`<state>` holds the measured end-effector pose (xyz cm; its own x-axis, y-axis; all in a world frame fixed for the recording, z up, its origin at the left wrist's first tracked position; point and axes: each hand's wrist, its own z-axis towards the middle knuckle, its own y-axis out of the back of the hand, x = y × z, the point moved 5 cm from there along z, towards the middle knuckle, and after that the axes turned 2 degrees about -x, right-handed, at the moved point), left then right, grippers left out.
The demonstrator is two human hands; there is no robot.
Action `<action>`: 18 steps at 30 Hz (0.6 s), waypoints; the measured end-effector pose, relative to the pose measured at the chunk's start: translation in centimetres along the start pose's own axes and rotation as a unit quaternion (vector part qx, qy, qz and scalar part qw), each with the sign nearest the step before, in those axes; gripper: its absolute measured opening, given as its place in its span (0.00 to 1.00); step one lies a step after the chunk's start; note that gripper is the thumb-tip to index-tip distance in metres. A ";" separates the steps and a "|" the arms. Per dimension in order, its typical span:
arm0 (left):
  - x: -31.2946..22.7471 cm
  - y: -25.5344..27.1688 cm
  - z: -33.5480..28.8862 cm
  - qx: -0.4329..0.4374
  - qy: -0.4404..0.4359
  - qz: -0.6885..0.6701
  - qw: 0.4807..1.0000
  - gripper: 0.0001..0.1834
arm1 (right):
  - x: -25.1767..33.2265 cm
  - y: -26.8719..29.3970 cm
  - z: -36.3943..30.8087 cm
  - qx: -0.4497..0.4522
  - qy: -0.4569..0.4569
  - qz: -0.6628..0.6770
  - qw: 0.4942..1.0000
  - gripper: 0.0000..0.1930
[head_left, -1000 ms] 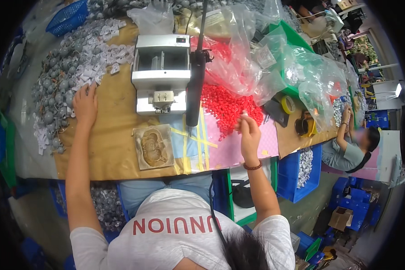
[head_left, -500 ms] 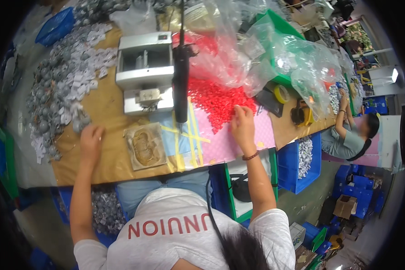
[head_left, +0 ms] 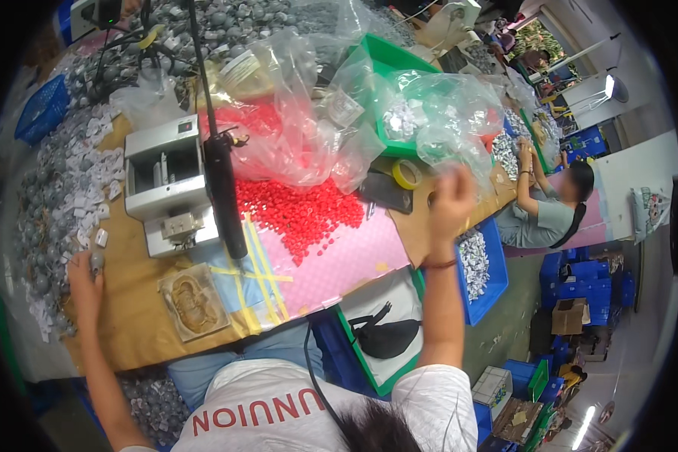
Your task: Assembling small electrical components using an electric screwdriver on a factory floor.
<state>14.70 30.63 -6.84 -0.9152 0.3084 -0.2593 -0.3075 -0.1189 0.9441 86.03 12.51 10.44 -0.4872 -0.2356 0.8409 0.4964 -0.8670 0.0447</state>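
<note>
At the left edge of the brown-covered table, my left hand (head_left: 85, 285) has its thumb and fingers closed about a small grey ball (head_left: 96, 261), beside a heap of grey balls with white tags (head_left: 53, 218). My right hand (head_left: 452, 203) is raised at the table's right side, above the blue bin of white pieces (head_left: 474, 264). Its fingers look bent but are smeared by motion, and whether they hold anything cannot be made out. Small red plastic pieces (head_left: 301, 215) lie heaped on the pink sheet (head_left: 354, 260) between my hands.
A silver machine (head_left: 166, 177) stands at centre-left, with a black rod (head_left: 222, 192) hanging before it. A wax-like block (head_left: 194, 303) lies nearer. Yellow tape (head_left: 407, 174), a dark flat case (head_left: 386, 191) and a green crate (head_left: 399, 71) are right. A co-worker (head_left: 546, 203) sits beyond.
My right hand has left the red pieces and moved right. My left hand has moved to the tagged grey balls, with one now at its fingers. The whole view has shifted and tilted.
</note>
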 end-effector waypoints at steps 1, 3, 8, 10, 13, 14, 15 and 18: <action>-1.1 0.9 0.1 0.029 0.006 0.006 1.000 0.33 | -0.3 2.1 4.6 -0.042 0.020 0.021 0.999 0.10; -1.0 1.6 -0.3 0.028 0.014 -0.011 0.999 0.33 | -3.2 6.1 14.7 -0.106 0.069 0.027 0.992 0.11; 0.4 0.9 0.8 -0.062 0.088 -0.119 0.987 0.29 | -10.0 20.1 38.3 -0.162 0.216 -0.315 0.910 0.20; 2.1 2.4 -0.1 -0.123 0.138 -0.144 0.972 0.28 | -9.6 21.4 41.7 -0.174 0.178 -0.353 0.902 0.21; -2.5 10.3 -0.5 -0.193 0.137 -0.108 0.966 0.26 | -17.8 13.5 39.1 -0.032 -0.104 -0.259 0.960 0.26; -4.2 12.0 0.0 -0.203 0.130 -0.101 0.965 0.26 | -18.7 11.2 37.5 0.008 -0.186 -0.219 0.958 0.27; -5.4 12.8 0.5 -0.205 0.126 -0.101 0.965 0.25 | -19.0 9.4 35.6 0.039 -0.253 -0.187 0.948 0.29; -5.1 11.3 1.3 -0.167 0.155 -0.166 0.960 0.24 | -17.8 5.2 32.7 0.159 -0.223 -0.197 0.941 0.31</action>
<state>16.19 28.95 5.40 -0.7705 0.0910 -0.6310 -0.6137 -0.3740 0.6954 120.74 26.58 13.33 -0.3636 0.3460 0.8649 0.5644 -0.6568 0.5001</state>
